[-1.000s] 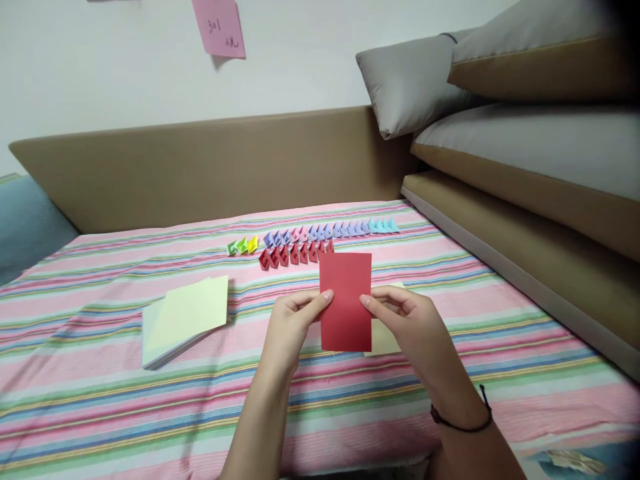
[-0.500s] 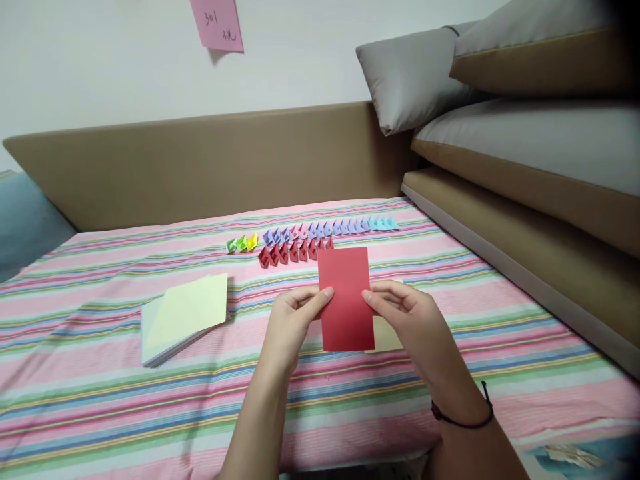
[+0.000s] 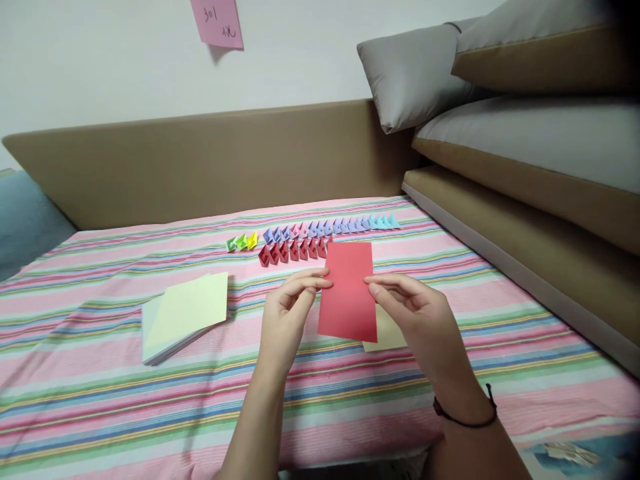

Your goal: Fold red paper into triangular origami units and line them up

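Note:
Upright above the striped cloth, a red rectangular sheet of paper (image 3: 349, 293) is between my two hands. My left hand (image 3: 290, 310) has its fingertips at the sheet's left edge, with the thumb bent just beside it. At the right edge, my right hand (image 3: 417, 310) pinches the paper between thumb and index finger. Behind and below it a pale yellow sheet (image 3: 387, 333) lies partly hidden. Beyond my hands stands a row of folded red paper pieces (image 3: 295, 251), its right end covered by the held sheet.
Behind the red row runs a line of folded purple, pink and blue pieces (image 3: 340, 227). Green and yellow ones (image 3: 242, 242) sit to its left. A stack of pale paper (image 3: 187, 313) lies left on the striped cloth (image 3: 240, 413). Grey cushions (image 3: 530, 140) are piled at right.
The red sheet has shifted slightly up and right, and it looks brighter and tilted. My left thumb has come off its face, and my left fingers now show at its edge.

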`<state>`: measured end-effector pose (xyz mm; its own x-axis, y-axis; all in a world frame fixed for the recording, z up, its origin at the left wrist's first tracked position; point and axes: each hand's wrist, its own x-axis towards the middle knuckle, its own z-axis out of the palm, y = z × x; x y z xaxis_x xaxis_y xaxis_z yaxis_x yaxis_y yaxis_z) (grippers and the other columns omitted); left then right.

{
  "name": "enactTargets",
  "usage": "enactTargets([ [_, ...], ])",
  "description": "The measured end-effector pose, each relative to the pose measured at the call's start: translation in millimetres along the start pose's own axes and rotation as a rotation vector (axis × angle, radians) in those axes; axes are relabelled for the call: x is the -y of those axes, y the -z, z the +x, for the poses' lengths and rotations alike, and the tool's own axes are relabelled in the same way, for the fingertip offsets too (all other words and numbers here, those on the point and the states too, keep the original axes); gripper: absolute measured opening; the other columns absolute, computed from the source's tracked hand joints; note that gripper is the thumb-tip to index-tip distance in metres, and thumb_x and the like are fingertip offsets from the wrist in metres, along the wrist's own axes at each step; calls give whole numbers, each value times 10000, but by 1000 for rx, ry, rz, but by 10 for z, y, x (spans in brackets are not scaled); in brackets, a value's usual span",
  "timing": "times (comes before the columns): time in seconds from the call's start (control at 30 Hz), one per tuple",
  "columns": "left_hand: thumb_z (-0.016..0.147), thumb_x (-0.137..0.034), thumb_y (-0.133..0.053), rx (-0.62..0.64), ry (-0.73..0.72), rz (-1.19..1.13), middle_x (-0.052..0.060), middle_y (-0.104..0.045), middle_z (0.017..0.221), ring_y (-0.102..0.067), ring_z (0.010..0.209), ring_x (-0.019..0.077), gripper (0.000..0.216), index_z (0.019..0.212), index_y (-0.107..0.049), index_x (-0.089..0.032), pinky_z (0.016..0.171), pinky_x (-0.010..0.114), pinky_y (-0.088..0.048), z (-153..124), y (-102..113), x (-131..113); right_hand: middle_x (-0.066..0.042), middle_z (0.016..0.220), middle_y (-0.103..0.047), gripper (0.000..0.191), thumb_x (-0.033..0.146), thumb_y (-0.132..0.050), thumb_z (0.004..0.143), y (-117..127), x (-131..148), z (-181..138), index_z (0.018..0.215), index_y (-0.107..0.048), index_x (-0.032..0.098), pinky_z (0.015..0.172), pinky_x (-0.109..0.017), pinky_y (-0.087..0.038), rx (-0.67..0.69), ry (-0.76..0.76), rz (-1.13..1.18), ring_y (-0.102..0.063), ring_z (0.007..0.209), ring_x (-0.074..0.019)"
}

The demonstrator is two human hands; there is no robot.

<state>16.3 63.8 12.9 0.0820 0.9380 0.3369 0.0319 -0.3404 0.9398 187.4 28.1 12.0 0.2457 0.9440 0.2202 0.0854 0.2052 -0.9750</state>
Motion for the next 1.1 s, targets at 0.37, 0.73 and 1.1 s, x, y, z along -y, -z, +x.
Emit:
enactTargets([
  [0.37, 762, -312, -671, 74, 308, -320, 113, -717, 967, -678, 810, 209, 367, 1078, -646, -127, 688, 277, -539, -54, -150, -54, -5, 793, -696, 355, 294, -677, 757, -32, -11, -26, 1076, -528, 247, 752, -304, -528, 64, -6, 8, -662, 771, -167],
  [0.73, 743, -313, -691, 60, 309, -301, 94, -732, 900, -683, 748, 190, 353, 1043, -667, -129, 659, 257, -536, -55, -135, -40, -11, 775, -689, 294, 315, -664, 767, -34, -20, -21, 1028, -575, 214, 732, -292, -525, 88, -71, 80, -649, 757, -160],
  [1.1, 742, -315, -689, 26, 321, -308, 76, -738, 859, -684, 722, 181, 296, 983, -669, -144, 662, 260, -543, -58, -140, -5, -33, 850, -694, 246, 390, -577, 837, 1, -20, -11, 932, -686, 190, 701, -270, -536, 275, -205, 209, -626, 732, -133],
])
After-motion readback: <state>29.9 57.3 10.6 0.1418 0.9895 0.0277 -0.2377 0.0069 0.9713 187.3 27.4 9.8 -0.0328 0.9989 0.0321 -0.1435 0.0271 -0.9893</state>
